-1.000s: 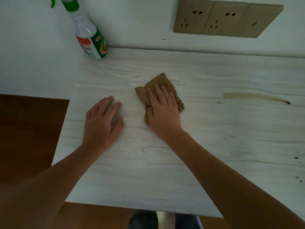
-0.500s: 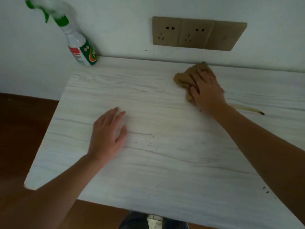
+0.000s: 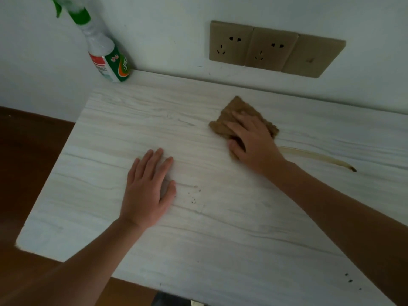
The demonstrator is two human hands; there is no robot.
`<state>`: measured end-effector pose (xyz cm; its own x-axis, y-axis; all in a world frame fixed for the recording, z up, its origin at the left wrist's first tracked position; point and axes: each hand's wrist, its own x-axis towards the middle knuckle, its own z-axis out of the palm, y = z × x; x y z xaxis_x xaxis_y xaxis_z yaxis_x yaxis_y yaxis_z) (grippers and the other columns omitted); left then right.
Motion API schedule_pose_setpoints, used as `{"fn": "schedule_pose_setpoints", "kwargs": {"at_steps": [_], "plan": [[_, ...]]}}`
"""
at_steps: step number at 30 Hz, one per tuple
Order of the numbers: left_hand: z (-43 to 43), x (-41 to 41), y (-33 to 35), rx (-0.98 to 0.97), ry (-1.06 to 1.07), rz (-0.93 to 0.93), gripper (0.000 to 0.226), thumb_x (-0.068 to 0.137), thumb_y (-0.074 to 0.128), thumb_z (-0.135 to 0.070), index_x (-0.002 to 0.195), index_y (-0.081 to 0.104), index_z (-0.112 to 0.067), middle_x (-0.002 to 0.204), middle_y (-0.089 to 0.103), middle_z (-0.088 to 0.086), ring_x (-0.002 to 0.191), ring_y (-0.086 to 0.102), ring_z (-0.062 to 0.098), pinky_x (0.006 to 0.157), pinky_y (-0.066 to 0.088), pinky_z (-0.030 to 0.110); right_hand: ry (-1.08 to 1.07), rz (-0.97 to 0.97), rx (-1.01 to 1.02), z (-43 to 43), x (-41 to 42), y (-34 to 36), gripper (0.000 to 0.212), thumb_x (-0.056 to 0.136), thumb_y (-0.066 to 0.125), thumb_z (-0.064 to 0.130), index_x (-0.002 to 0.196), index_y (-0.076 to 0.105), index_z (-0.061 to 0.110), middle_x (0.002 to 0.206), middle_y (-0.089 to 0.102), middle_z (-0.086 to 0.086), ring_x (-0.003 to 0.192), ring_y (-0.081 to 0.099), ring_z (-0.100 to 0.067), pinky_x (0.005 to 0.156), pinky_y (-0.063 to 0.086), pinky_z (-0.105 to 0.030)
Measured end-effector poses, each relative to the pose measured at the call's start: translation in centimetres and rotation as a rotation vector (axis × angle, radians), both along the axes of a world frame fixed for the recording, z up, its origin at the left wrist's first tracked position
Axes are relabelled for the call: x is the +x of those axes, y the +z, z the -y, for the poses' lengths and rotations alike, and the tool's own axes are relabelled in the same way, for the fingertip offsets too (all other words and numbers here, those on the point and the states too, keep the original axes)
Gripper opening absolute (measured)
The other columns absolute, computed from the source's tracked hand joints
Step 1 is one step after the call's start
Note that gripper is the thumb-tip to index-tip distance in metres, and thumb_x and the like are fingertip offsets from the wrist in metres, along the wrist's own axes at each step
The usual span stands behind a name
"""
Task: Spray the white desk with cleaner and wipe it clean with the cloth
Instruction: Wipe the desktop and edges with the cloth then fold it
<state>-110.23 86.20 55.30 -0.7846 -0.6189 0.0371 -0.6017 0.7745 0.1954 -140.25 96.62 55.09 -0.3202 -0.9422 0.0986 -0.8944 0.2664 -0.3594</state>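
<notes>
The white wood-grain desk (image 3: 220,239) fills most of the view. A brown cloth (image 3: 238,109) lies on it toward the back, right of centre. My right hand (image 3: 254,140) presses flat on the cloth, thumb curled over its near edge. My left hand (image 3: 148,191) rests flat on the bare desk, fingers slightly spread, holding nothing. The spray bottle (image 3: 106,56), clear with a green trigger and a green and red label, stands in the back left corner against the wall.
A yellowish streak (image 3: 320,157) ends in a dark tip right of the cloth. Dark specks (image 3: 194,200) lie near my left thumb and at the front right (image 3: 348,279). Gold wall sockets (image 3: 273,48) sit above the desk. Brown floor (image 3: 28,162) lies left.
My right hand slid the cloth from the desk's centre to the back near the wall, then drew it a little nearer and to the left. My left hand stayed flat on the desk.
</notes>
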Motion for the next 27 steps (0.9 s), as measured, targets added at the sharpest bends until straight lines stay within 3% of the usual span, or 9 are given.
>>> {"fn": "schedule_pose_setpoints", "kwargs": {"at_steps": [4,8,12,16,19,22,27], "plan": [[0.0,0.0,-0.1,-0.003,0.000,-0.006,0.059,0.096,0.041,-0.043,0.149,0.048,-0.017,0.162,0.037,0.009,0.153,0.029,0.030,0.123,0.025,0.052,0.053,-0.027,0.006,0.2,-2.6,-0.1,0.051,0.097,0.041,0.044,0.143,0.051,0.023,0.153,0.043,-0.003,0.141,0.039,-0.027,0.115,0.033,-0.048],[0.1,0.1,-0.1,0.002,-0.001,-0.004,0.060,0.096,0.041,-0.043,0.150,0.047,-0.017,0.163,0.035,0.008,0.154,0.027,0.029,0.124,0.024,0.051,-0.147,0.006,-0.023,1.8,-5.8,-0.2,0.052,0.098,0.042,0.042,0.145,0.048,0.022,0.154,0.041,-0.008,0.143,0.034,-0.030,0.116,0.030,-0.051],[0.1,0.1,-0.1,-0.005,-0.005,-0.008,0.059,0.096,0.043,-0.043,0.150,0.048,-0.018,0.163,0.035,0.008,0.154,0.028,0.029,0.123,0.025,0.052,-0.330,-0.010,0.003,4.1,-3.1,-0.3,0.052,0.098,0.045,0.032,0.147,0.044,0.015,0.154,0.039,-0.017,0.143,0.032,-0.037,0.121,0.019,-0.048],[0.1,0.1,-0.2,-0.008,-0.008,-0.015,0.059,0.096,0.044,-0.043,0.149,0.048,-0.017,0.163,0.036,0.009,0.154,0.028,0.029,0.123,0.025,0.052,0.035,-0.071,-0.014,2.5,1.6,-1.0,0.052,0.099,0.043,0.034,0.147,0.046,0.013,0.154,0.041,-0.015,0.144,0.033,-0.033,0.121,0.023,-0.050],[0.1,0.1,-0.3,-0.007,-0.010,-0.018,0.059,0.096,0.044,-0.043,0.149,0.049,-0.016,0.163,0.036,0.009,0.154,0.028,0.030,0.122,0.026,0.053,0.252,-0.132,0.035,1.4,-0.9,-0.7,0.051,0.103,0.038,0.038,0.149,0.043,0.019,0.158,0.037,-0.006,0.146,0.032,-0.026,0.122,0.023,-0.043],[0.1,0.2,-0.3,-0.013,-0.007,-0.024,0.059,0.096,0.044,-0.043,0.148,0.050,-0.016,0.162,0.037,0.010,0.153,0.029,0.030,0.122,0.026,0.053,0.080,-0.114,0.038,2.2,-4.9,-0.7,0.051,0.101,0.038,0.037,0.150,0.042,0.021,0.157,0.038,-0.007,0.144,0.034,-0.028,0.118,0.029,-0.047],[0.2,0.1,-0.3,-0.010,-0.004,-0.032,0.059,0.095,0.046,-0.041,0.148,0.051,-0.016,0.161,0.038,0.010,0.153,0.030,0.031,0.122,0.027,0.054,-0.308,-0.025,0.051,5.0,-5.0,-0.1,0.053,0.098,0.042,0.030,0.150,0.040,0.018,0.156,0.036,-0.012,0.146,0.028,-0.032,0.122,0.020,-0.047]]}}
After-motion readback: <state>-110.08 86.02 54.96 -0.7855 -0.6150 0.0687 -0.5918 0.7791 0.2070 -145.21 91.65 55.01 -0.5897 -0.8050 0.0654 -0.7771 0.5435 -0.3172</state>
